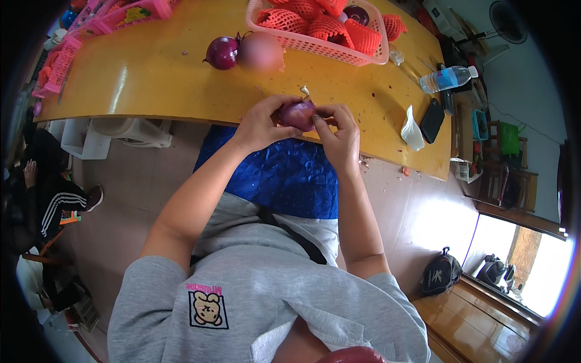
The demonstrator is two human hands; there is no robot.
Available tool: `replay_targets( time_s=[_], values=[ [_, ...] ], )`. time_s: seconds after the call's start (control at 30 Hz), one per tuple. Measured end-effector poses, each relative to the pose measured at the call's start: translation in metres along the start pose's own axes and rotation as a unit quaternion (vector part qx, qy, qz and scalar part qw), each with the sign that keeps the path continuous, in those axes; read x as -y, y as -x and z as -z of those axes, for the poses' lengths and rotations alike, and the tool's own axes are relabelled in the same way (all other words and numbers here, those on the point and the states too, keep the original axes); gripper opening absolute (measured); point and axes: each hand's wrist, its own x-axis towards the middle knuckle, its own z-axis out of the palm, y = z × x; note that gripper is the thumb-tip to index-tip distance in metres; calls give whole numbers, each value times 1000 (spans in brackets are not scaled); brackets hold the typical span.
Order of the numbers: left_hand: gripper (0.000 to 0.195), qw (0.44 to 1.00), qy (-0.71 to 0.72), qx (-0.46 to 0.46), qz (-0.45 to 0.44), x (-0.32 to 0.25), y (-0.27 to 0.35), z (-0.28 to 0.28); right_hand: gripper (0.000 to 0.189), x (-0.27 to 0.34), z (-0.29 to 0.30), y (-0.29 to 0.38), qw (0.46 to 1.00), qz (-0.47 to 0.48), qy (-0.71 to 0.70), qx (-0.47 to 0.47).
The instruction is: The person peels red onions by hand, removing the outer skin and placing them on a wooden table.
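A red onion (297, 115) with a dry, curled stem on top is between my two hands, over the near edge of the yellow table (168, 81). My left hand (263, 122) grips it from the left, thumb below and fingers above. At its right side, my right hand (338, 131) pinches the skin with thumb and fingertips. Farther back on the table lies another red onion (222, 53), glossy and dark purple. Against it is a round pinkish thing (261, 52), too blurred to name for sure.
A pink plastic basket (317, 47) holds red foam net sleeves (327, 27) and an onion. Pink baskets (63, 68) stand at the left. On the right are a water bottle (447, 79), a white crumpled piece (412, 129) and a black phone (432, 120). A person (54, 195) sits at left.
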Motion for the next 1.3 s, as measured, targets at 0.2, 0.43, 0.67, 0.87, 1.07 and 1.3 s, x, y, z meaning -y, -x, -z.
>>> replay_targets(
  time_s=[0.2, 0.43, 0.67, 0.87, 1.07, 1.3],
  values=[
    [63, 1000, -11, 3, -6, -6, 0, 2, 14, -6, 1, -2, 1000, -15, 6, 14],
    [65, 999, -10, 5, 42, -2, 0, 3, 13, -2, 1, 1, 1000, -2, -19, 7],
    [66, 999, -44, -15, 23, -1, -2, 0, 14, -5, 2, 2, 999, -31, -18, 4],
    [64, 997, -76, -21, 17, -1, -3, 0, 13, -9, 0, 2, 999, -35, -32, -12],
    [64, 999, -41, -14, 20, -1, -2, 2, 11, -4, -1, -2, 998, -49, -33, -4],
    [65, 999, -7, -13, 29, -8, -3, -2, 12, -9, 0, -1, 998, -42, -48, -7]
  ],
)
